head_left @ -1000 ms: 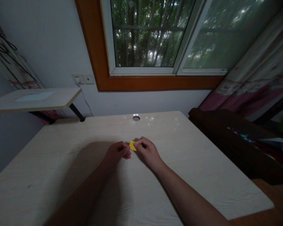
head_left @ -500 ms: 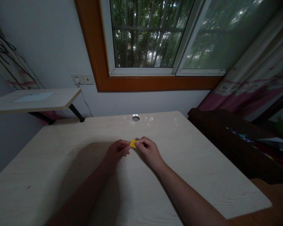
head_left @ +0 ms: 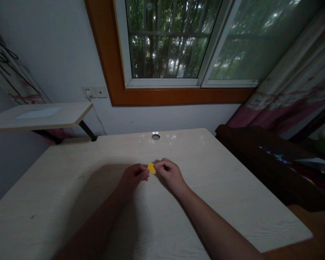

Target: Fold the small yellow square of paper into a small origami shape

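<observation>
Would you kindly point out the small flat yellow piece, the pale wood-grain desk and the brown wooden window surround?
Small flat yellow piece (head_left: 151, 168): head view, middle of its visible face.
Pale wood-grain desk (head_left: 222, 180): head view, bare part of its top.
Brown wooden window surround (head_left: 178, 97): head view, its lower bar.

sliding window (head_left: 218, 39) (foliage (head_left: 168, 47) behind) | pale wall (head_left: 56, 43) | curtain (head_left: 292, 76) | dim light

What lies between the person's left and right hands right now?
In the head view, a small yellow piece lies between them: the right hand pinches its right side, and the left hand meets its left edge with the fingertips.
</observation>
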`<action>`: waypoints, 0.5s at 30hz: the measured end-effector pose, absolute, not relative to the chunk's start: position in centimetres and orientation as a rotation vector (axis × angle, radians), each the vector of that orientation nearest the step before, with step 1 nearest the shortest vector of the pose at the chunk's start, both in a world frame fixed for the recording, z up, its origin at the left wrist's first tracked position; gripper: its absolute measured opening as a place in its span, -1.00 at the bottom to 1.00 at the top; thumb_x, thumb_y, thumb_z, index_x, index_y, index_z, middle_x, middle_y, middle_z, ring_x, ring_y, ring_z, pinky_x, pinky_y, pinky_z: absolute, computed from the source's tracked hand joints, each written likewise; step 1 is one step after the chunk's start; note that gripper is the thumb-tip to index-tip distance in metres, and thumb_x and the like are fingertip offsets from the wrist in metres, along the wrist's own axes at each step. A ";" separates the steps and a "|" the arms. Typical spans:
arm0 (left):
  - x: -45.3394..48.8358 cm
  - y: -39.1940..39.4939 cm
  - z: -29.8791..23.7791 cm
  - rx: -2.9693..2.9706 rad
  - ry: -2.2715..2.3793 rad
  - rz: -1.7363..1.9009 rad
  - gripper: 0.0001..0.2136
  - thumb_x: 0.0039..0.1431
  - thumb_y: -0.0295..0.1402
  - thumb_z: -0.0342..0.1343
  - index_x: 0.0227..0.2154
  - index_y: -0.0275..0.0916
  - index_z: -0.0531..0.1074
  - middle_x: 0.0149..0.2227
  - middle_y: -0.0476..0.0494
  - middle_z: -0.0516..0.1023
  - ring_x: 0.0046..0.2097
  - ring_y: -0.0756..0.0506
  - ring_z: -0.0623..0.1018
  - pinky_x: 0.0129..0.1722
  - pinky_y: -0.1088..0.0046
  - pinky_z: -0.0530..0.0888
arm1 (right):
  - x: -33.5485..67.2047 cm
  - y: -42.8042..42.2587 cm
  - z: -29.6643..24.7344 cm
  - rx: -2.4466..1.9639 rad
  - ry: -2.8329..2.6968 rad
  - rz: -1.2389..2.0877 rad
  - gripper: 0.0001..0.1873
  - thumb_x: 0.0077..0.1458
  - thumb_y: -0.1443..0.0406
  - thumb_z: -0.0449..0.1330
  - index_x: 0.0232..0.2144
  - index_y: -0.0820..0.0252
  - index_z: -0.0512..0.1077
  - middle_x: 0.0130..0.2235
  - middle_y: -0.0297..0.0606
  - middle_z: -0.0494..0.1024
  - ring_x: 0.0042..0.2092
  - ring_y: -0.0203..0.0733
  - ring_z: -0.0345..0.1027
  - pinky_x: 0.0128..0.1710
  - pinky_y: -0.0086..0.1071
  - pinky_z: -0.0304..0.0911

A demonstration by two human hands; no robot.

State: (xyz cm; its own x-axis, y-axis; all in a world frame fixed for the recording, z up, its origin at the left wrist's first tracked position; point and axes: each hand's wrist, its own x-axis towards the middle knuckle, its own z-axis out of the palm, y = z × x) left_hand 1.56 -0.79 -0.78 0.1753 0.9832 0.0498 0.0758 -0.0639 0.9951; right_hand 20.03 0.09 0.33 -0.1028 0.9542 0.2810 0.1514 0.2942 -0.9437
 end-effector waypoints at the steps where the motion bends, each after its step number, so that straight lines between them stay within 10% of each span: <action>1: 1.6 -0.8 -0.8 1.387 1.115 1.081 -0.84 0.07 -0.28 0.19 -0.51 -0.28 0.48 -0.57 -0.01 0.51 -0.49 0.02 0.47 -0.42 0.53 0.39 | 20.0 0.1 0.3 -1.067 -1.499 0.967 -0.79 0.06 0.19 0.24 -0.51 0.18 0.54 -0.50 -0.36 0.35 -0.44 -0.28 0.19 -0.44 -0.42 0.08; 15: 1.7 -0.6 -0.5 1.325 1.172 1.135 -0.83 0.03 -0.27 0.20 -0.51 -0.27 0.46 -0.57 -0.01 0.50 -0.49 0.01 0.48 -0.43 0.51 0.40 | 20.2 0.3 0.0 -1.044 -1.335 1.172 -0.76 0.05 0.14 0.26 -0.33 0.20 0.55 -0.36 -0.27 0.51 -0.32 -0.22 0.31 -0.29 -0.37 0.19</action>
State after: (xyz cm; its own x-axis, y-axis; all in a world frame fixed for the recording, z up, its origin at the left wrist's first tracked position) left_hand 1.68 -0.61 -0.54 0.0921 0.9952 0.0320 0.0642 -0.0380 0.9972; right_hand 20.17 0.31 0.02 -0.0930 0.9847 0.1476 -0.0191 0.1464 -0.9890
